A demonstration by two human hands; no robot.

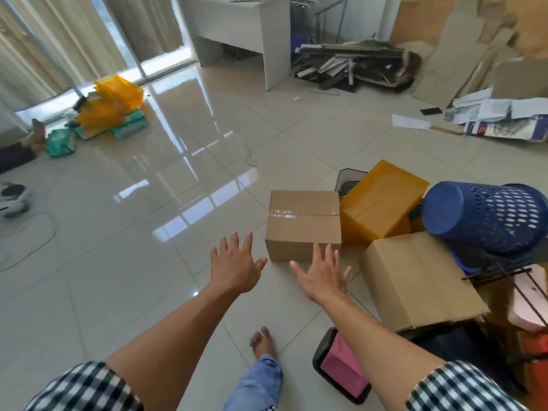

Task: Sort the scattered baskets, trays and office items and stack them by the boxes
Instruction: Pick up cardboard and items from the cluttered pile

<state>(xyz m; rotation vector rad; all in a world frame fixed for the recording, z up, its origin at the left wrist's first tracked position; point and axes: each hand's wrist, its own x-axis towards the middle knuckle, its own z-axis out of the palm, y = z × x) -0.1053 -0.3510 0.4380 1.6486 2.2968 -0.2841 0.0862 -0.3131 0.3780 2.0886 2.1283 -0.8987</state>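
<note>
A taped cardboard box (304,222) stands on the tiled floor at the centre. My left hand (235,264) is spread open just left of its near corner, holding nothing. My right hand (321,275) is also open, fingers straight, in front of the box's near side; touching cannot be told. To the right a larger cardboard box (415,280) lies tilted, with a yellow plastic bin (381,200) upside down behind it and a blue perforated basket (489,216) lying on its side on top. A black tray with pink contents (341,366) sits near my right arm.
Far left by the window lie stacked yellow trays (115,100) and green packets (60,142). A white desk (237,34) stands at the back, dark scrap (353,66) beside it. Papers and cardboard (501,117) fill the right. My bare foot (264,342) is on the floor below.
</note>
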